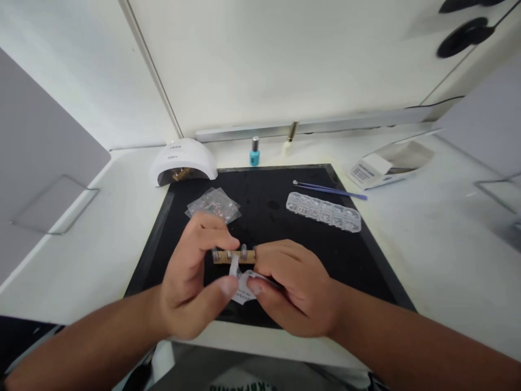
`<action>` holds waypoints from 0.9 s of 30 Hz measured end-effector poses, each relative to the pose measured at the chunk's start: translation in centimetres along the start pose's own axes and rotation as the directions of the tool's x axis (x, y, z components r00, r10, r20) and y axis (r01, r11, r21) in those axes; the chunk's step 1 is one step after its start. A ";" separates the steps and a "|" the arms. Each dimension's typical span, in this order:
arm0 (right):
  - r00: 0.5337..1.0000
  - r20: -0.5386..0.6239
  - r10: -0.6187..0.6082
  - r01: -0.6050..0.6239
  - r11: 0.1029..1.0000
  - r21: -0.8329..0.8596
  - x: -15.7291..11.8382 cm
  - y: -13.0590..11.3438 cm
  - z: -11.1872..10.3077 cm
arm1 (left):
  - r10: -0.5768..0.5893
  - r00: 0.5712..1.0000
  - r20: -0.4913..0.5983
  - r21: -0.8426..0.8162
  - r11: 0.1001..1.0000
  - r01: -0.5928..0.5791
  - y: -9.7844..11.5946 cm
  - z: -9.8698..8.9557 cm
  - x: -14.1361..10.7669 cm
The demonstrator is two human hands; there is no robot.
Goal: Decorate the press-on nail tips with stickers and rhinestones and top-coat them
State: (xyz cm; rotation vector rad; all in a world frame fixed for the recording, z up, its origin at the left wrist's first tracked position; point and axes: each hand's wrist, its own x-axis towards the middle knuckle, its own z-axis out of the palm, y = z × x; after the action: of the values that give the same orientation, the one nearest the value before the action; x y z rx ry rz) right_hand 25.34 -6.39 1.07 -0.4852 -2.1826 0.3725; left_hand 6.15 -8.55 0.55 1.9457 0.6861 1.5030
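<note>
A small white printed sachet (pixel 244 290), with a torn strip standing up from it, is pinched between the thumb and curled fingers of my right hand (pixel 299 288). My left hand (pixel 197 277) is on the other side, its thumb touching the sachet's left edge. Its index finger arches over the work, with a gap between it and the thumb. Just beyond the sachet lies a wooden bar (pixel 222 258) carrying several clear nail tips (pixel 243 252). My right knuckles cover the bar's right end.
Clear sheets with small specks (pixel 214 203), a clear compartment case (pixel 323 212) and purple tools (pixel 329 189) lie on the black mat (pixel 264 187). Behind stand a white nail lamp (pixel 187 157), a blue polish bottle (pixel 254 155), a gold-handled brush (pixel 291 136) and an open box (pixel 386 163).
</note>
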 end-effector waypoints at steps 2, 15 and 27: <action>1.000 0.004 -0.017 0.017 1.000 -0.017 0.0 0.0 0.0 | 0.067 0.994 0.091 0.089 0.993 -0.075 0.4 -0.3 0.4; 0.998 0.060 0.009 -0.012 0.999 0.048 0.1 0.2 -0.1 | 0.127 0.983 0.133 0.278 0.947 -0.160 0.9 -0.4 0.7; 0.993 0.075 -0.092 0.090 0.995 0.037 0.6 0.3 -0.1 | 0.106 0.971 0.214 0.301 0.939 -0.169 1.1 -0.6 1.1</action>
State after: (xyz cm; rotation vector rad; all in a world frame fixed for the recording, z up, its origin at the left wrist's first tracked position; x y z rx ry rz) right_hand 25.17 -5.87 1.39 -0.3568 -2.2601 0.3832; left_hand 5.85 -8.48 2.22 2.3934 0.7540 1.3184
